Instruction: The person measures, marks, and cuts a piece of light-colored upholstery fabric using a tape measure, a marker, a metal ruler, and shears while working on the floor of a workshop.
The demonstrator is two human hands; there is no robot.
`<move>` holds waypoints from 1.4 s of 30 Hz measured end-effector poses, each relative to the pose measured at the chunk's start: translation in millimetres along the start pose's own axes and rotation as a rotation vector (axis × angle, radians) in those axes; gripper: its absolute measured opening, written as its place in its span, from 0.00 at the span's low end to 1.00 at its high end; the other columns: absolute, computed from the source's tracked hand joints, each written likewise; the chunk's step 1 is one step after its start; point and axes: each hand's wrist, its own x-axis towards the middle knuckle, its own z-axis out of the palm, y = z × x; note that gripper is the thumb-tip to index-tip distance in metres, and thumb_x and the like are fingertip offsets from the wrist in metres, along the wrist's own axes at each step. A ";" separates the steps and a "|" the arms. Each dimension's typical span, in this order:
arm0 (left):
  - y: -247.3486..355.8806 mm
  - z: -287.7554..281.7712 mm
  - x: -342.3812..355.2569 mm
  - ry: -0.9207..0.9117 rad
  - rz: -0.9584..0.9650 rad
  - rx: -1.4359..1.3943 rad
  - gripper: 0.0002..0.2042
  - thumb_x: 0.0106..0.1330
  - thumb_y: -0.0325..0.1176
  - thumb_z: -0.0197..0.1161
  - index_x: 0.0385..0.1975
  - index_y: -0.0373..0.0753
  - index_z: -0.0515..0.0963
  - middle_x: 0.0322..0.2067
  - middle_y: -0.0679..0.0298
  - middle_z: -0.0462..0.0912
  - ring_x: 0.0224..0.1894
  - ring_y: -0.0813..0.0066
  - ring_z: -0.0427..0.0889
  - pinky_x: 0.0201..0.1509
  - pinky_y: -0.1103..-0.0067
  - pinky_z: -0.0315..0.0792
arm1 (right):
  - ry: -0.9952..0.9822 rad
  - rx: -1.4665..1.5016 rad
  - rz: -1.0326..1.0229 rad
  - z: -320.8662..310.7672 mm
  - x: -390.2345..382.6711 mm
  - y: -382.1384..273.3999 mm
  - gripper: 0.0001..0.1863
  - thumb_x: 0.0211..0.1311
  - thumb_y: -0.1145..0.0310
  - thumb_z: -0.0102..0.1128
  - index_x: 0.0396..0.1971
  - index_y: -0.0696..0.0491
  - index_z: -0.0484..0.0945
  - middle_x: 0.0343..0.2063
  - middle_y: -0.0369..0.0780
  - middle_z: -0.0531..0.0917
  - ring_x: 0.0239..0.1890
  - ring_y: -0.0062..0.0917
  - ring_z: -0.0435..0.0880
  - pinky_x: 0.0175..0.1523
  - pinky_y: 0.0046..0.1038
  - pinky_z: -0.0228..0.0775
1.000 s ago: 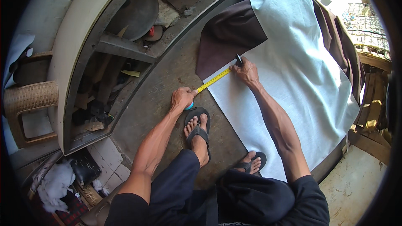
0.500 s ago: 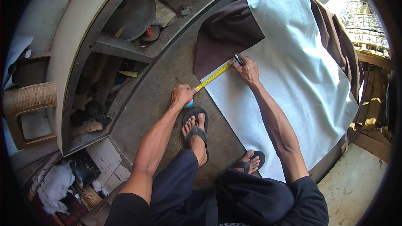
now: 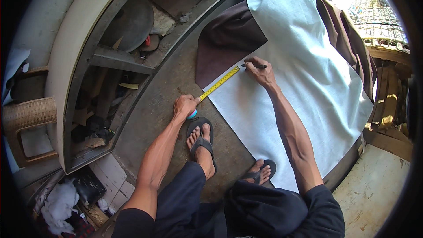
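Yellow tape measure [image 3: 219,83] pinned by clenched left hand [image 3: 184,105], right hand [image 3: 261,71] gripping one pen [image 3: 255,66], one white sheet [image 3: 304,88]

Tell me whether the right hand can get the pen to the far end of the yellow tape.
Probably yes: the right hand already rests on the white sheet with the pen beside the yellow tape end, nothing between.

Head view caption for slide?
Left hand pins yellow tape measure along pale sheet; right hand holds pen.
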 end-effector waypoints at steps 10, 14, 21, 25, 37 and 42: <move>0.3 -8.8 -3.9 -0.060 -0.064 -0.034 0.19 0.58 0.51 0.68 0.36 0.42 0.87 0.36 0.50 0.87 0.43 0.53 0.86 0.50 0.66 0.76 | -0.090 -0.312 -0.103 6.2 3.5 -8.0 0.17 0.57 0.57 0.58 0.40 0.49 0.87 0.31 0.46 0.87 0.36 0.40 0.87 0.46 0.37 0.77; 0.9 -8.6 -1.6 -0.084 -0.084 -0.058 0.19 0.58 0.51 0.68 0.35 0.41 0.87 0.36 0.50 0.87 0.43 0.53 0.86 0.49 0.66 0.76 | -0.047 -0.287 -0.222 8.2 0.1 -4.2 0.15 0.56 0.58 0.60 0.38 0.49 0.87 0.30 0.45 0.87 0.34 0.39 0.87 0.43 0.37 0.78; -2.3 -5.9 -3.4 -0.022 -0.052 -0.038 0.19 0.57 0.52 0.70 0.32 0.40 0.87 0.30 0.54 0.87 0.37 0.61 0.87 0.43 0.68 0.77 | -0.049 -0.281 -0.283 8.5 -0.1 -3.7 0.14 0.56 0.58 0.60 0.37 0.48 0.87 0.29 0.45 0.87 0.33 0.41 0.87 0.43 0.38 0.78; -0.1 -2.2 -2.2 -0.014 -0.027 -0.013 0.18 0.57 0.52 0.69 0.32 0.41 0.87 0.32 0.53 0.87 0.38 0.58 0.87 0.44 0.68 0.77 | -0.080 -0.350 -0.246 3.3 -1.3 -1.0 0.14 0.57 0.59 0.59 0.37 0.49 0.87 0.31 0.46 0.87 0.33 0.41 0.87 0.44 0.38 0.78; -30.8 -24.8 -4.3 -0.271 0.088 -0.379 0.16 0.67 0.43 0.66 0.25 0.36 0.81 0.21 0.70 0.75 0.24 0.82 0.74 0.28 0.79 0.74 | 0.295 -0.339 -0.260 -30.5 -193.7 44.8 0.19 0.65 0.68 0.61 0.56 0.51 0.77 0.47 0.48 0.84 0.47 0.39 0.85 0.52 0.37 0.77; 11.8 -30.4 -66.0 -0.524 0.005 -0.544 0.14 0.70 0.42 0.63 0.29 0.37 0.79 0.23 0.69 0.76 0.22 0.80 0.79 0.23 0.82 0.75 | 0.466 -0.361 -0.043 -46.5 -294.8 78.6 0.19 0.67 0.70 0.59 0.56 0.55 0.76 0.48 0.49 0.84 0.49 0.42 0.83 0.55 0.37 0.75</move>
